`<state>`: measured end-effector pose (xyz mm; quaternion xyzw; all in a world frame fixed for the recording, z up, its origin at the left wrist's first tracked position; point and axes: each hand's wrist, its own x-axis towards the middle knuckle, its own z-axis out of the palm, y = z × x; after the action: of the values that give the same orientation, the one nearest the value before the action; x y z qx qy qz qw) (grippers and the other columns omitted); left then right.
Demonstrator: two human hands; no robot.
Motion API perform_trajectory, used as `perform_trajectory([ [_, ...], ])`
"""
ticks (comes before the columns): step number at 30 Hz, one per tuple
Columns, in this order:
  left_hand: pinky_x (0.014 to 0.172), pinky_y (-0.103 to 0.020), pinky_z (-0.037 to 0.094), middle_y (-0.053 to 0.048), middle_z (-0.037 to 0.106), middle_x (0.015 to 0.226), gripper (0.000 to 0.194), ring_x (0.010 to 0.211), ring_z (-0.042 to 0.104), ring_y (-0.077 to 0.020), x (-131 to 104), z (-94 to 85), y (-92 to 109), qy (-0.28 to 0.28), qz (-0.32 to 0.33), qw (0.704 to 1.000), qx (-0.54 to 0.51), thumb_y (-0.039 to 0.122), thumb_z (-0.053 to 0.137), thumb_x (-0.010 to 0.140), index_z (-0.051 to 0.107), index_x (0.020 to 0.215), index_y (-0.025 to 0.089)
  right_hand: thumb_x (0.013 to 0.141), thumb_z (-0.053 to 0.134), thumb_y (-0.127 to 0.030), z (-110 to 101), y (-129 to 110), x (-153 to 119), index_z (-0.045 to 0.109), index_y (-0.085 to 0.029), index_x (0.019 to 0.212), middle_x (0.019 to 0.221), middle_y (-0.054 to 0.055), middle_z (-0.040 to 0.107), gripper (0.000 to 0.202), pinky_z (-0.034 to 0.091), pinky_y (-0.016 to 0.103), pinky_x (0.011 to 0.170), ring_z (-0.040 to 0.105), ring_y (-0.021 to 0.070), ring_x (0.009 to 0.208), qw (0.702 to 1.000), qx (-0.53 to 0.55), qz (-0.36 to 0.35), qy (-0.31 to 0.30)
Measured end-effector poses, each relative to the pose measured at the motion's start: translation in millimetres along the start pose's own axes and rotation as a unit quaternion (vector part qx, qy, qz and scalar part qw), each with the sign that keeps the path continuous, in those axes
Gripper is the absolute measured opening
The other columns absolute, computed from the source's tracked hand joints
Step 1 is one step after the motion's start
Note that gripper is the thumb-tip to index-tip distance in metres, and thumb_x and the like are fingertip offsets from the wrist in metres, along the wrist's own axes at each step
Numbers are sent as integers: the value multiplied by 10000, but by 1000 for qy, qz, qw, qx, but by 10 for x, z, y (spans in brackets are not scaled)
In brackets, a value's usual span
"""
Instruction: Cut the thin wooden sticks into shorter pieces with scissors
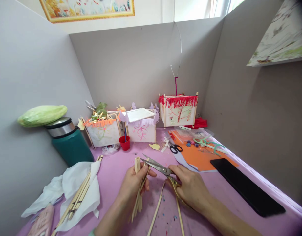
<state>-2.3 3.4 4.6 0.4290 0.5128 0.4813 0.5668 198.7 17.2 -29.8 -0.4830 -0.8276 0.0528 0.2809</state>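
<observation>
My left hand (135, 182) is closed round a bundle of thin wooden sticks (138, 203), whose upper ends stick out above the thumb. In my right hand (191, 183) is a pair of scissors (165, 170) with gold handles. The scissor blades are parted and reach left to the tops of the sticks, with one stick end close to them; whether they touch it I cannot tell. Two loose wooden strips (156, 211) lie on the purple table between my forearms. Small coloured scraps are scattered near them.
Paper-sided lanterns (141, 131) stand along the grey partition (141, 59). A green bottle (71, 144) with a pale green gourd (42, 115) on top is at left, near white tissue (78, 183) and more sticks (79, 195). At right lie black-handled scissors (175, 149), orange paper (200, 157) and a black phone (247, 186).
</observation>
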Motion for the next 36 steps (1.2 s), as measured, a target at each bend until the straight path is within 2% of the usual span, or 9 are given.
perform_trajectory([
  [2,303,-179,221,-47,699,650,398,297,410,-54,-3,18,-1,19,13,999,-28,533,671,693,537,778,168,880,512,-306,5,-11,-7,598,-223,1091,892,43,649,243,409,271,640,607,184,748,1000,-1,9,-4],
  [4,300,-175,231,-70,730,777,384,314,447,-58,-3,29,-5,35,21,999,-35,512,661,707,492,813,184,880,521,-326,9,-23,-13,597,-229,1092,902,41,652,246,406,272,634,612,190,757,1000,-2,17,-10],
  [12,309,-179,254,-44,716,771,331,308,423,-53,-12,1,-16,38,28,999,23,432,604,775,494,946,172,862,565,-398,30,6,-5,584,-227,1099,932,52,632,293,398,303,684,605,227,830,998,-60,28,12],
  [19,318,-185,240,8,630,563,294,293,387,-53,0,2,-19,45,18,998,34,443,602,778,521,795,161,863,545,-315,25,3,-1,588,-228,1097,902,46,623,254,378,286,674,592,210,803,997,-71,4,8],
  [24,307,-195,201,-40,699,724,315,271,361,-32,11,-21,-14,24,42,998,26,462,600,767,539,780,154,871,533,-313,27,14,-18,596,-213,1086,877,48,634,246,367,282,653,591,205,769,998,-58,-2,12],
  [36,315,-200,155,-27,689,684,324,260,353,-31,7,-39,-2,29,12,999,14,456,640,715,544,781,153,884,491,-291,61,19,-23,610,-197,948,783,42,661,164,353,270,611,597,191,691,1000,-10,19,-19],
])
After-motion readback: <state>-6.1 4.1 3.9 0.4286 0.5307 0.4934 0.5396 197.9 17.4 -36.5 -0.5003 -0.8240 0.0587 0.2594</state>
